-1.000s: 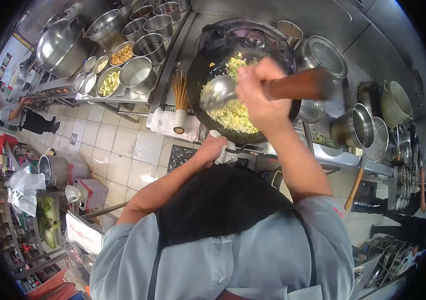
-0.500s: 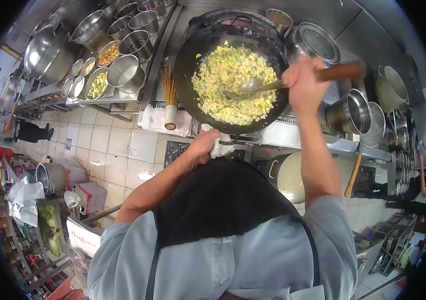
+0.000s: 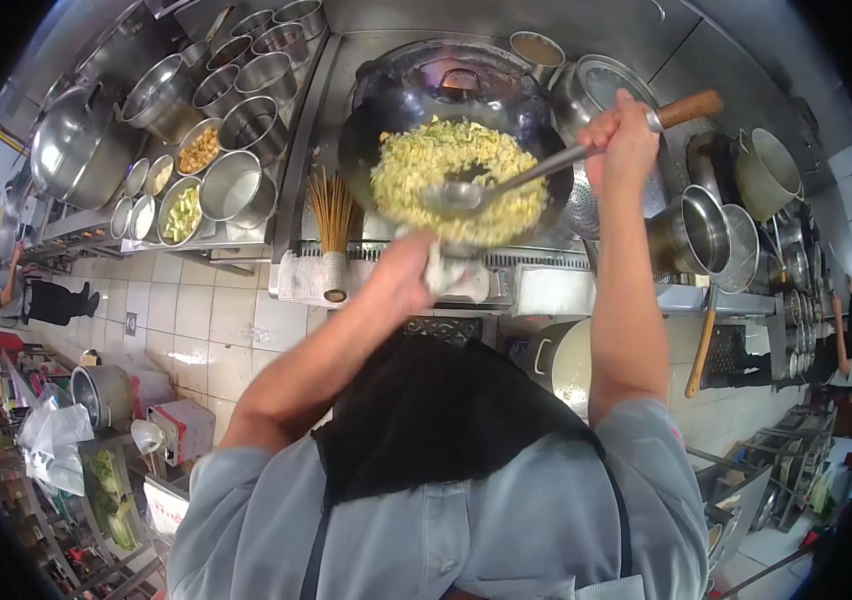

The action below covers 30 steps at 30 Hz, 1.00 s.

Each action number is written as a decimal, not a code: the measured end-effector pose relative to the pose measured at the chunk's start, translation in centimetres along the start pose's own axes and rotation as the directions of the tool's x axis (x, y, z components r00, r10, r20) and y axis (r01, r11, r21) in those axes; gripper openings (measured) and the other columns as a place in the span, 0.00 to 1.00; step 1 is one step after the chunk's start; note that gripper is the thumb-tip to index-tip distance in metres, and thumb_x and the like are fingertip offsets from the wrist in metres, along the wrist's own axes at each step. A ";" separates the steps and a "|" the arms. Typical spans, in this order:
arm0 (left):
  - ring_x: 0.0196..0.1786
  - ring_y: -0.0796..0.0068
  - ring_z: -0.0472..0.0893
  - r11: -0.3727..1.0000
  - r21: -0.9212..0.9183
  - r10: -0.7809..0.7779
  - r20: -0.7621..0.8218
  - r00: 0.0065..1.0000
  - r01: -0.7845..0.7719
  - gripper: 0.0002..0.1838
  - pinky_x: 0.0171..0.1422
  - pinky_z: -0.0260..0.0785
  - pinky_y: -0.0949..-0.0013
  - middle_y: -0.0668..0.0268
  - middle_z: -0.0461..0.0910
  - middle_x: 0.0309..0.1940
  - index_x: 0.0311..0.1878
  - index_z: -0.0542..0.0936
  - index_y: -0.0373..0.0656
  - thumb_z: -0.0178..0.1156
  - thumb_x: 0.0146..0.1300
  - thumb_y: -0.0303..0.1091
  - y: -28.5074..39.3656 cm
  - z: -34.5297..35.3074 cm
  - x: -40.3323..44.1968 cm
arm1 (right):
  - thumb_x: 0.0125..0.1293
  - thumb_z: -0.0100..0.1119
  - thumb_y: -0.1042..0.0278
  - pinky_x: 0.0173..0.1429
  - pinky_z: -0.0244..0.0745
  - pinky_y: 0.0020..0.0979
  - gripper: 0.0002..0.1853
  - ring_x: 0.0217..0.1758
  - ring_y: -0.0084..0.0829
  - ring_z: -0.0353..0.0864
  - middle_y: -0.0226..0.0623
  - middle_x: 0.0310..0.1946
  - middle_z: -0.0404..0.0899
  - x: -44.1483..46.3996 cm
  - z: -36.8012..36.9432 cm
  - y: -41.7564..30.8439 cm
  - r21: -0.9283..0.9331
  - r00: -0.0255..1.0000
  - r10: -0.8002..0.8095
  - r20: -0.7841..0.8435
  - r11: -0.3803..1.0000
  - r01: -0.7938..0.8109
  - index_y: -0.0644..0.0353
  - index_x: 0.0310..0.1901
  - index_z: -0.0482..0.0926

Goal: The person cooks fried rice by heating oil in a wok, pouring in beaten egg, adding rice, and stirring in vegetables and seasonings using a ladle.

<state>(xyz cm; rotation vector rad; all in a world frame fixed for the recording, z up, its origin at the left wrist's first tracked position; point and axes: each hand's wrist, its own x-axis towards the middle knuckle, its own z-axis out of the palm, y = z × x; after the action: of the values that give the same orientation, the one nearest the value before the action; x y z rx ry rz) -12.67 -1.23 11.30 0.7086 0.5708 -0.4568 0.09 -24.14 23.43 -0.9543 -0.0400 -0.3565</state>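
Fried rice with yellow egg and green bits (image 3: 406,170) lies in a dark wok (image 3: 554,205) over the stove. My left hand (image 3: 404,272) is closed on a white cloth (image 3: 456,275) at the wok's near edge; the handle under the cloth is hidden. In my right hand (image 3: 624,145) is a long metal ladle (image 3: 546,165) with a wooden grip end, fingers wrapped round its shaft. The ladle's bowl sits over the rice near the middle of the wok. The near rim and part of the rice are blurred by motion.
Left of the wok, a bamboo brush (image 3: 331,225) stands on a cloth beside metal containers, one with cut green pieces (image 3: 183,214). At right are a steel pot (image 3: 691,235), a strainer (image 3: 741,240) and a lidded pot (image 3: 611,85). A large pot (image 3: 568,365) stands below the counter.
My left hand and the cloth have shifted slightly, and the wok's near side is now blurred. The ladle's bowl has moved left and toward me across the rice. The whole view has shifted a little.
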 end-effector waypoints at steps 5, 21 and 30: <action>0.54 0.41 0.85 0.997 -0.067 0.046 -0.009 0.999 -0.047 0.13 0.57 0.86 0.40 0.44 0.79 0.55 0.60 0.66 0.35 0.41 0.77 0.26 0.4 -1.7 6.5 | 0.74 0.58 0.72 0.24 0.72 0.36 0.13 0.16 0.32 0.71 0.34 0.14 0.68 2.8 -0.9 6.6 -0.053 0.965 -0.248 -0.081 0.968 0.244 0.58 0.31 0.67; 0.49 0.46 0.87 0.998 -0.049 0.036 0.033 0.999 -0.035 0.14 0.50 0.85 0.40 0.46 0.80 0.52 0.58 0.71 0.38 0.42 0.77 0.32 -0.2 -4.3 4.9 | 0.62 0.67 0.77 0.47 0.75 0.39 0.12 0.43 0.45 0.78 0.42 0.37 0.72 -11.4 -2.0 -0.9 -0.698 0.618 0.356 0.701 0.169 0.696 0.50 0.45 0.83; 0.38 0.55 0.85 0.999 0.014 0.050 -0.084 0.995 -0.049 0.10 0.43 0.85 0.43 0.54 0.80 0.38 0.50 0.75 0.38 0.55 0.67 0.28 4.4 -2.0 15.5 | 0.73 0.52 0.77 0.45 0.79 0.30 0.11 0.41 0.27 0.85 0.33 0.37 0.81 -19.8 -14.9 2.3 -0.761 0.429 0.902 0.044 0.309 -0.570 0.58 0.54 0.77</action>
<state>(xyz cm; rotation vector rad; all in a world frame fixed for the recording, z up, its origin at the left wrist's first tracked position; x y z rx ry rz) 0.82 0.13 2.43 0.7548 0.6288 -0.3858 -19.65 -29.35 9.16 -1.6351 0.1187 0.9015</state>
